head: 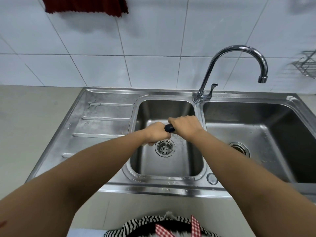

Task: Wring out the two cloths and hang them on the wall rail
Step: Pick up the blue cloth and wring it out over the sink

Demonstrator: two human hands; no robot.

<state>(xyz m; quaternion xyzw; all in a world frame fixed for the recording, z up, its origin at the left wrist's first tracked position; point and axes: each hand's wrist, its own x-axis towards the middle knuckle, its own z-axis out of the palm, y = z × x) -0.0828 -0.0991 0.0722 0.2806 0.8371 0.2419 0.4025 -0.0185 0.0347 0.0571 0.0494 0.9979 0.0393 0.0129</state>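
Observation:
A dark cloth [169, 128], twisted into a tight roll, is held over the small middle sink basin [195, 165]. My left hand [156, 133] grips its left end and my right hand [185, 126] grips its right end; only a short black bit shows between the fists. A dark red cloth [85, 5] hangs on the tiled wall at the top left; the rail it hangs from is out of frame.
The steel sink has a ribbed draining board [102, 122] on the left and a larger basin [256, 139] on the right. A curved tap [239, 50] rises behind the basins, spout over the right one. A wire rack [306, 65] is fixed to the wall at far right.

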